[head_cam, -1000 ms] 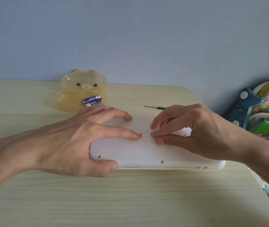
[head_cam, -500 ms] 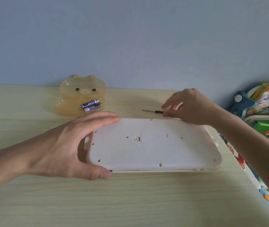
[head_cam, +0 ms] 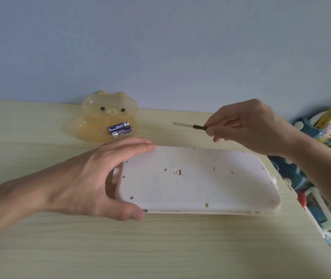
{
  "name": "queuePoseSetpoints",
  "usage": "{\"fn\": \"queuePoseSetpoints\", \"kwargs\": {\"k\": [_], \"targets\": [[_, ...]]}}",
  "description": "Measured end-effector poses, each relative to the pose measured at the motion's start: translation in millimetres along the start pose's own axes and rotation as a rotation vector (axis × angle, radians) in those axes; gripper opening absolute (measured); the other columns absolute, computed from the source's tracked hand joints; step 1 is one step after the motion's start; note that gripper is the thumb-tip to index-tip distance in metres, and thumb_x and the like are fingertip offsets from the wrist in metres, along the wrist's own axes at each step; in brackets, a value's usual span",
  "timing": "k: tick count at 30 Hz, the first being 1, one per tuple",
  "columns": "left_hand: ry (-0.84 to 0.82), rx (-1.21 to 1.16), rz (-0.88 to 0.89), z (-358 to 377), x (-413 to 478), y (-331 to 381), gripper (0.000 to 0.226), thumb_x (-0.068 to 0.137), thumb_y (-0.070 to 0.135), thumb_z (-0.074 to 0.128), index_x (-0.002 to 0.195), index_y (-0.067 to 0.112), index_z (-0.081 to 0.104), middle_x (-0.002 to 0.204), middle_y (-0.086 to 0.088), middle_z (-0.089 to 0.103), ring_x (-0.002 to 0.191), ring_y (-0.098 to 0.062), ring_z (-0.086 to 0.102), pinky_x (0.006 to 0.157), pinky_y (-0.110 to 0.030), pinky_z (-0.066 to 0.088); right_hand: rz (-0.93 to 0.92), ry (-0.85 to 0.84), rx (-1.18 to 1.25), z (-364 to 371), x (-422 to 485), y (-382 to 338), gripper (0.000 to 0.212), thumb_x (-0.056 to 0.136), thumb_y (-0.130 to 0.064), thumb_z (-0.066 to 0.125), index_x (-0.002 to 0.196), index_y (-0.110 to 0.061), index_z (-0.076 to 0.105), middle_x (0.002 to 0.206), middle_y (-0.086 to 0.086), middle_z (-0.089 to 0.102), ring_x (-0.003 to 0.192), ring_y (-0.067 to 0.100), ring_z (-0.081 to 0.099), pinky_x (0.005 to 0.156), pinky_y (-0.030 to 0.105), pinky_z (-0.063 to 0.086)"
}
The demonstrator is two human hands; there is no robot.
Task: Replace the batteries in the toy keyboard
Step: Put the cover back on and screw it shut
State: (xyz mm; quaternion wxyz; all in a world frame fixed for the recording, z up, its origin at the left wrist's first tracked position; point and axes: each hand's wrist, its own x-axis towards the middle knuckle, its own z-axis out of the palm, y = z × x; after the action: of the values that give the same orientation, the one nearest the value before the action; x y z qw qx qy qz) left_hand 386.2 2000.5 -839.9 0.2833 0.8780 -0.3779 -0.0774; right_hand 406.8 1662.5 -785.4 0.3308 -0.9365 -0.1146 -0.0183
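Observation:
The white toy keyboard (head_cam: 199,182) lies face down on the wooden table, its battery cover with a screw tab (head_cam: 176,171) near the middle. My left hand (head_cam: 98,178) grips the keyboard's left end, thumb at the front edge and fingers over the back edge. Above the keyboard's far edge, my right hand (head_cam: 249,125) holds a small screwdriver (head_cam: 190,125) in the air, with its thin shaft pointing left. Two blue batteries (head_cam: 120,128) lie in front of a yellow bear-shaped container (head_cam: 104,115).
The table (head_cam: 160,248) ends in a rounded right edge. Beyond it sit toys, books and a blue plastic piece (head_cam: 305,127). A plain wall stands behind the table.
My right hand left the battery cover, reached to the screwdriver on the table and has lifted it. My left hand slid to the keyboard's left end.

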Motion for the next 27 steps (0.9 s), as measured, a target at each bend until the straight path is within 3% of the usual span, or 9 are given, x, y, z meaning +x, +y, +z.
{"fn": "queuePoseSetpoints", "kwargs": {"k": [2,6,15,22,27], "targets": [[0.001,0.0,0.002,0.1,0.8,-0.3,0.118,0.056,0.088,0.075,0.157,0.051,0.027,0.158,0.048,0.017,0.149,0.019,0.015,0.11,0.003,0.016,-0.079,-0.06,0.059,-4.6,-15.2,-17.0,0.009,0.083,-0.029,0.083,0.091,-0.027,0.083,0.08,-0.01,0.082,0.079,0.006,0.079,0.076,0.015,0.06],[0.016,0.002,0.002,0.3,1.3,-1.3,0.116,0.054,0.089,0.075,0.154,0.057,0.026,0.157,0.048,0.018,0.15,0.019,0.014,0.11,0.002,0.015,-0.175,-0.142,0.083,-6.8,-31.1,-30.8,0.02,0.077,-0.033,0.08,0.094,-0.024,0.085,0.084,-0.009,0.083,0.083,0.01,0.08,0.089,0.027,0.063],[0.028,0.012,0.008,0.0,0.6,0.2,0.114,0.053,0.09,0.074,0.151,0.061,0.022,0.153,0.054,0.016,0.147,0.024,0.012,0.107,0.007,0.012,-0.218,-0.162,0.034,-6.7,-30.5,-27.2,0.024,0.079,-0.04,0.077,0.096,-0.026,0.085,0.086,-0.012,0.082,0.085,0.014,0.08,0.089,0.042,0.064],[0.018,0.021,-0.002,0.3,0.4,-1.1,0.118,0.054,0.09,0.074,0.155,0.056,0.023,0.155,0.051,0.016,0.148,0.021,0.012,0.109,0.005,0.013,-0.211,-0.191,-0.01,-10.3,-29.7,-28.4,0.024,0.078,-0.045,0.075,0.095,-0.03,0.085,0.086,-0.012,0.082,0.085,0.014,0.078,0.086,0.041,0.064],[0.018,0.006,-0.003,0.0,0.7,-0.4,0.112,0.053,0.09,0.075,0.148,0.069,0.019,0.156,0.051,0.017,0.148,0.022,0.012,0.108,0.006,0.014,-0.29,-0.144,-0.01,-7.7,-28.2,-36.8,0.02,0.083,-0.035,0.078,0.099,-0.026,0.084,0.087,-0.011,0.082,0.084,0.016,0.079,0.083,0.036,0.064]]}}
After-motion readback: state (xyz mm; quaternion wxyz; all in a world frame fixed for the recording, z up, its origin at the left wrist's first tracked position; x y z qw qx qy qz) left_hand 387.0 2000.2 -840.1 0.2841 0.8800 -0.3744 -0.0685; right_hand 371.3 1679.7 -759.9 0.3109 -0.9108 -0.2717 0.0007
